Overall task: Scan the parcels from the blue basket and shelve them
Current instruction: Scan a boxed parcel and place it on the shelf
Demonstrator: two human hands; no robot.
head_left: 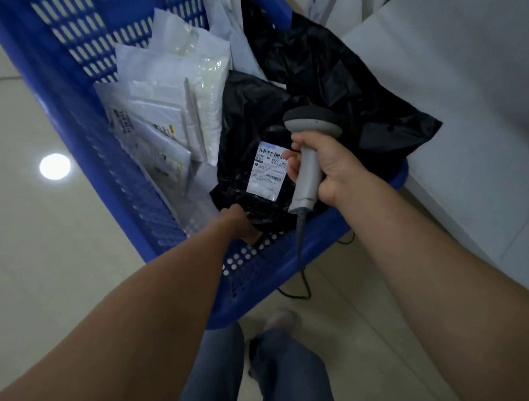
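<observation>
Pale glossy floor [54,266] tiles, with one round light reflection [54,166] on them to the left of the basket.

Nearest: the person's jeans [266,378] and one shoe [283,319], standing right at the basket's near corner.

Both bare forearms reach forward over the near rim of the blue basket [253,276], which sits on the floor.

Left hand [237,222]: low inside the basket, gripping the near edge of a black parcel [255,114]. Fingers are tucked under the plastic and mostly hidden.

Right hand [317,169]: fingers wrapped round the handle of a grey scanner [307,172], held upright over the parcel, head at the top. Its cable [300,233] hangs down across the basket's near wall and trails onto the floor.

Black parcel lies in the basket, right of centre, with a white label [268,171] facing up. Barcodes are visible on it; the print is too small to read. The label sits just left of the scanner handle, and the right hand's fingertips overlap its edge.

Left of it: a stack of white parcels [170,103] leaning against the basket's left wall, some with labels.

Further back: a larger crumpled black bag [340,81] spilling over the basket's right rim.

Beyond, on the right: a pale flat surface [476,104].
</observation>
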